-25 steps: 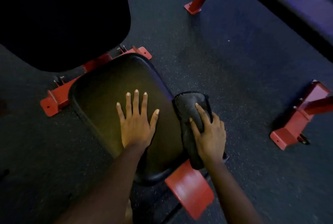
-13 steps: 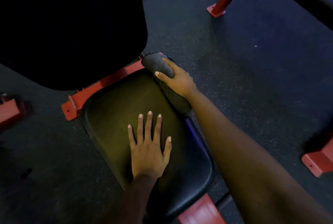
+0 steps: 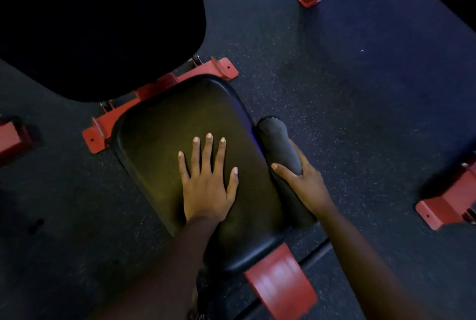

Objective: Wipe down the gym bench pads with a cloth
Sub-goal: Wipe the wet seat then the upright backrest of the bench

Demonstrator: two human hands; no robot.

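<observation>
Against seat pad [image 3: 159,139], cloth [image 3: 277,139] (right hand [image 3: 306,183])

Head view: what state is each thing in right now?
left hand: flat on the seat pad, fingers spread.
right hand: grips the cloth, thumb across it.
cloth: bunched, against the seat pad's right edge.
back pad: touched by neither hand.

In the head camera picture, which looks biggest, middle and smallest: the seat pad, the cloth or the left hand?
1. The seat pad: clearly largest.
2. The cloth and the left hand: about alike. The right hand covers part of the cloth, so I won't rank them.
</observation>
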